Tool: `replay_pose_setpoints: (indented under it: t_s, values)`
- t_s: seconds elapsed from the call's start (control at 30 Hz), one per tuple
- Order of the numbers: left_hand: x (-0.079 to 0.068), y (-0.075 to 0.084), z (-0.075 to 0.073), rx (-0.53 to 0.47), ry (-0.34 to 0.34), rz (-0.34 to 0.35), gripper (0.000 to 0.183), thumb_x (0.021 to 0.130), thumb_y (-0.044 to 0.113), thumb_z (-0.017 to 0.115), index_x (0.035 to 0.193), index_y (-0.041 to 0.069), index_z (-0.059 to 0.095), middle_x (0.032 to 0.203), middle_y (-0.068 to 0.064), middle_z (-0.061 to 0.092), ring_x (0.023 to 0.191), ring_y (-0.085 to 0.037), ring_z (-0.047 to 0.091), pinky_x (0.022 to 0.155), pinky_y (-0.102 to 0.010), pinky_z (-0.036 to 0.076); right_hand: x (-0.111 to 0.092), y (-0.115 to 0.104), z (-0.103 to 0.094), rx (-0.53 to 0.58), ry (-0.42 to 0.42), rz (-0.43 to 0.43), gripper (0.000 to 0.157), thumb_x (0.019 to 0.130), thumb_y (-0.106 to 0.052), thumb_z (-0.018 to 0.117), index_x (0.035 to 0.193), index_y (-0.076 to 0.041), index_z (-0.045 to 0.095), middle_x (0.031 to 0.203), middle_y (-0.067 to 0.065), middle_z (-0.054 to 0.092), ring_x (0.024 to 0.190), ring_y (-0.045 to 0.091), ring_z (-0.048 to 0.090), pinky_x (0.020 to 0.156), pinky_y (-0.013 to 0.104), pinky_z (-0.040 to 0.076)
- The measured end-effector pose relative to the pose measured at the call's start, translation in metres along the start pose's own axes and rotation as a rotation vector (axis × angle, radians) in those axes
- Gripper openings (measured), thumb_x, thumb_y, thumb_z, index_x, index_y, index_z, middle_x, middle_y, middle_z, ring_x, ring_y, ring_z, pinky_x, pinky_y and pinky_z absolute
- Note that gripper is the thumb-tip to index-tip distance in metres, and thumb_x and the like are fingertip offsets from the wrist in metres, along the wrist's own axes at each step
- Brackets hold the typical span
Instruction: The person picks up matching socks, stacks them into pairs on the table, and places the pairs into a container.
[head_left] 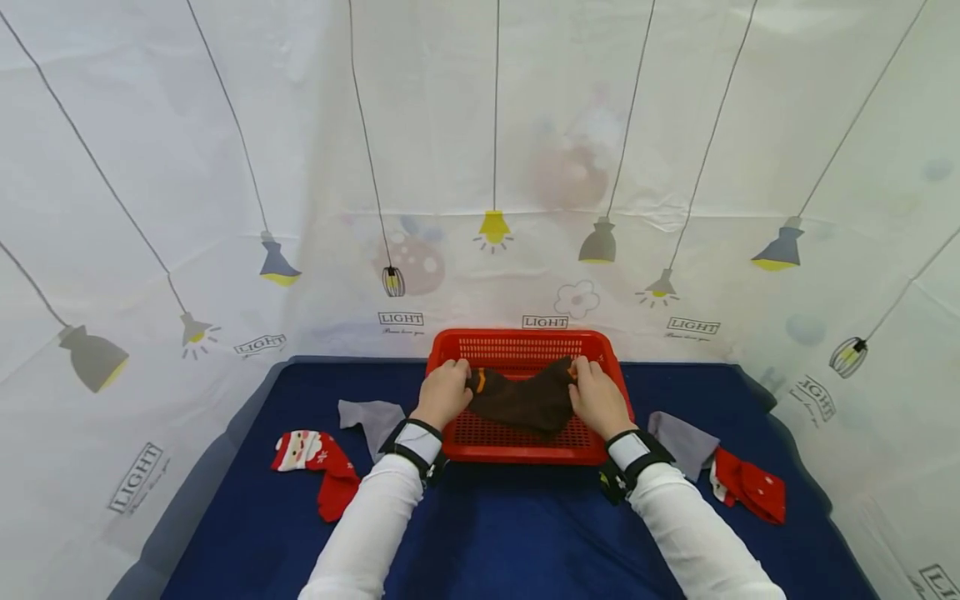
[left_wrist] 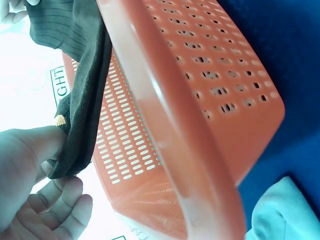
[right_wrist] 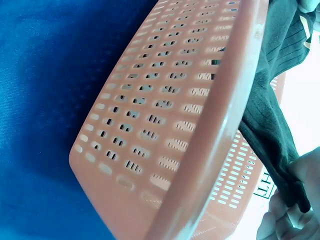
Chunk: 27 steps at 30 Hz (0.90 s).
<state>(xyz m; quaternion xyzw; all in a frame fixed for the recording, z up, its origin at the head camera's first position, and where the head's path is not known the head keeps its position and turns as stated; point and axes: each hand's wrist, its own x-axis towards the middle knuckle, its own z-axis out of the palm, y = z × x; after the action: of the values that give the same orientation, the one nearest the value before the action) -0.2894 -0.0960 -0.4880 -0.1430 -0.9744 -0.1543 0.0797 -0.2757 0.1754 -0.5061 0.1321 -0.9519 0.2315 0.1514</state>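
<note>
A dark brown sock (head_left: 525, 402) with small orange patches stretches between both hands over the red plastic basket (head_left: 525, 455). My left hand (head_left: 444, 393) pinches its left end between thumb and fingers, which the left wrist view shows close up on the sock (left_wrist: 85, 100). At the other end, my right hand (head_left: 597, 400) pinches the sock too, its thumb pressed on the fabric (right_wrist: 272, 135) in the right wrist view. The middle of the sock sags between the hands, above the basket's slotted floor.
Left of the basket lie a grey sock (head_left: 372, 417) and a red Santa-patterned sock (head_left: 322, 467). On the right are another grey sock (head_left: 684, 442) and a red one (head_left: 753, 487). A dark blue cloth (head_left: 525, 533) covers the table, with a lamp-printed curtain (head_left: 465, 125) behind.
</note>
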Motion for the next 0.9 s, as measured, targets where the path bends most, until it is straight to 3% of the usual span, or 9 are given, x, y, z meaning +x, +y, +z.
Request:
replay_pose_setpoints:
  t_s: [0.27, 0.57, 0.9]
  values:
    - [0.010, 0.003, 0.010, 0.014, 0.006, -0.003, 0.017, 0.083, 0.001, 0.078, 0.095, 0.003, 0.066, 0.088, -0.013, 0.065, 0.080, -0.033, 0.069, 0.069, -0.044, 0.057, 0.007, 0.004, 0.004, -0.027, -0.066, 0.035, 0.024, 0.095, -0.003, 0.070, 0.112, 0.000, 0.053, 0.098, 0.022, 0.059, 0.066, 0.036, 0.062, 0.060, 0.047, 0.054]
    - [0.017, 0.011, 0.014, 0.058, -0.060, -0.011, 0.019, 0.088, 0.007, 0.077, 0.104, 0.001, 0.068, 0.094, -0.015, 0.067, 0.080, -0.031, 0.069, 0.067, -0.041, 0.058, 0.010, 0.006, 0.008, -0.042, -0.104, 0.048, 0.024, 0.095, -0.004, 0.070, 0.111, -0.001, 0.053, 0.096, 0.022, 0.058, 0.061, 0.034, 0.060, 0.057, 0.045, 0.053]
    - [0.024, 0.013, 0.022, 0.092, -0.049, -0.021, 0.023, 0.087, 0.005, 0.075, 0.109, -0.001, 0.070, 0.095, -0.018, 0.068, 0.083, -0.034, 0.070, 0.069, -0.044, 0.058, 0.016, 0.002, 0.021, -0.047, -0.122, 0.082, 0.025, 0.094, -0.004, 0.071, 0.109, -0.002, 0.051, 0.094, 0.021, 0.057, 0.063, 0.037, 0.062, 0.057, 0.046, 0.055]
